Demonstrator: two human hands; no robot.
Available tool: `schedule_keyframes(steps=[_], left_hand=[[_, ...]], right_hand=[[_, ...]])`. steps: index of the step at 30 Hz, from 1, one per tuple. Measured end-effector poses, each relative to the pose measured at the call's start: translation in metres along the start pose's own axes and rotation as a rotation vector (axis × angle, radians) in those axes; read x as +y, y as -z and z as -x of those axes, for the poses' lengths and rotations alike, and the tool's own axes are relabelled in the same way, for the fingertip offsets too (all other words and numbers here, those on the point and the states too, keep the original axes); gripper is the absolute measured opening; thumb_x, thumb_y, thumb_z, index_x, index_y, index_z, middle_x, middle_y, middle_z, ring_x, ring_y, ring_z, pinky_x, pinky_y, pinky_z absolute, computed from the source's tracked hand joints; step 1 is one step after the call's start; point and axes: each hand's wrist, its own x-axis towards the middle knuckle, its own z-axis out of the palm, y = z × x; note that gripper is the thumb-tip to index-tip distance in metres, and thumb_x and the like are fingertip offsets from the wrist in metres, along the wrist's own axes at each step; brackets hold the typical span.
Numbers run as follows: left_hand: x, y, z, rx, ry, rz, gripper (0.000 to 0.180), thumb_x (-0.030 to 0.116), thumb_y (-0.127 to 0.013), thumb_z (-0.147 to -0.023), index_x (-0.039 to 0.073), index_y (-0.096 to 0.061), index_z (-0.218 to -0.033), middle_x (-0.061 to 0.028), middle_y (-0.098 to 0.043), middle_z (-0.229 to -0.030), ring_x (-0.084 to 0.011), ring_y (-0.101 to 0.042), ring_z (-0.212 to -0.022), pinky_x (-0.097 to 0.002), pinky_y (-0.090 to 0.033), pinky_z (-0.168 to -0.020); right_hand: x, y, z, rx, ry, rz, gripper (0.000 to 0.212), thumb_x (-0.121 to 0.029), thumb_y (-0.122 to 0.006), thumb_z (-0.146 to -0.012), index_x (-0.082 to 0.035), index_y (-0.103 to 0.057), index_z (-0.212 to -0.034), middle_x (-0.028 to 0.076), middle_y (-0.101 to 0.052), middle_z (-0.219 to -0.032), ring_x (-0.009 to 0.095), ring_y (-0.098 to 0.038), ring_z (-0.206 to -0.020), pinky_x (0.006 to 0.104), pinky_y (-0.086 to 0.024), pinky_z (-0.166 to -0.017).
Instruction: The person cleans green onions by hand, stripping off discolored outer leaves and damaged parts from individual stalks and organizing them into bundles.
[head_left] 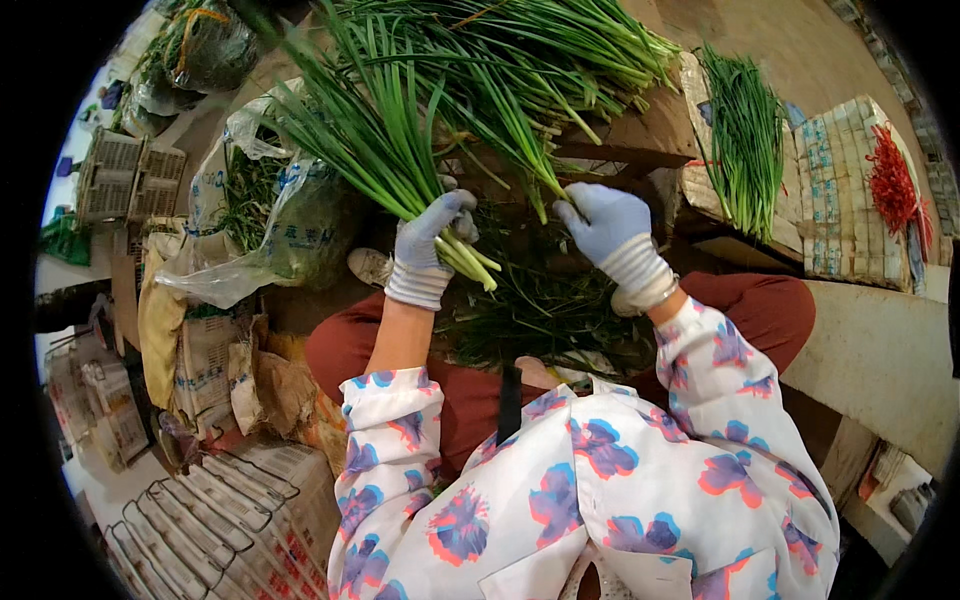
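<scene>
My left hand (pixel 432 245), in a pale grey-blue knit glove, is closed round a bunch of garlic chives (pixel 385 145). The white stem ends stick out below the fist toward me, and the green leaves fan away to the upper left. My right hand (pixel 612 232), gloved alike, pinches a few chive stalks (pixel 530 150) near their pale ends, apart from the bunch. Just beyond both hands, a large heap of garlic chives (pixel 600 60) lies on a low wooden stand (pixel 650 135), stem ends pointing right.
At right, a neat pile of chives (pixel 745 150) lies on a box beside a carton (pixel 845 190) with red ties (pixel 890 185). A clear plastic bag (pixel 310 240) of greens stands at left. Leaf scraps (pixel 540 310) litter the floor between my legs. Wrapped stacks (pixel 230 510) sit lower left.
</scene>
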Motion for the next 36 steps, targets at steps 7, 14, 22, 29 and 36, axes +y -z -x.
schedule_keyframes(steps=[7,14,22,29,36], left_hand=[[-0.006,0.003,-0.007,0.253,0.23,-0.351,0.031,0.019,-0.072,-0.072,0.003,-0.06,-0.094,-0.0044,-0.059,-0.067,-0.0143,-0.054,-0.051,-0.0259,-0.045,-0.044],[-0.018,0.006,-0.014,0.295,0.25,-0.413,0.02,0.016,-0.073,-0.069,0.006,-0.062,-0.083,-0.0018,-0.055,-0.058,-0.0145,-0.052,-0.046,-0.027,-0.044,-0.043],[-0.005,0.006,-0.011,0.274,0.284,-0.196,0.016,0.015,-0.071,-0.072,0.005,-0.063,-0.081,-0.0018,-0.055,-0.057,-0.0154,-0.053,-0.046,-0.0286,-0.048,-0.046],[0.001,0.013,-0.014,0.208,0.305,-0.124,0.018,0.012,-0.07,-0.073,0.002,-0.062,-0.086,-0.0054,-0.06,-0.063,-0.0135,-0.053,-0.049,-0.0289,-0.049,-0.048],[0.0,0.008,-0.009,0.101,0.308,-0.086,0.03,0.019,-0.072,-0.072,0.005,-0.06,-0.096,-0.0087,-0.066,-0.084,-0.0162,-0.059,-0.062,-0.0297,-0.051,-0.056]], right_hand=[[-0.039,-0.009,0.029,-0.348,0.076,-0.206,0.025,-0.032,-0.054,-0.082,-0.007,-0.059,-0.08,0.013,-0.059,-0.069,0.033,-0.058,-0.066,0.0407,-0.046,-0.057],[-0.034,-0.069,0.017,-0.264,-0.435,-1.079,0.042,-0.028,-0.066,-0.077,0.004,-0.058,-0.103,0.012,-0.064,-0.093,0.017,-0.06,-0.084,0.0278,-0.047,-0.077],[-0.021,-0.04,0.048,-0.329,-0.489,-1.672,0.017,-0.015,-0.057,-0.084,-0.003,-0.056,-0.095,0.003,-0.061,-0.09,0.01,-0.055,-0.076,0.0236,-0.045,-0.068],[0.039,-0.027,0.101,-1.095,0.049,-0.347,0.026,-0.018,-0.055,-0.081,-0.007,-0.059,-0.105,0.009,-0.064,-0.091,0.017,-0.06,-0.085,0.0315,-0.047,-0.073],[0.026,-0.017,0.043,-0.111,-0.345,-0.478,0.043,-0.037,-0.05,-0.084,-0.005,-0.052,-0.113,0.022,-0.06,-0.098,0.038,-0.057,-0.09,0.0392,-0.047,-0.075]])
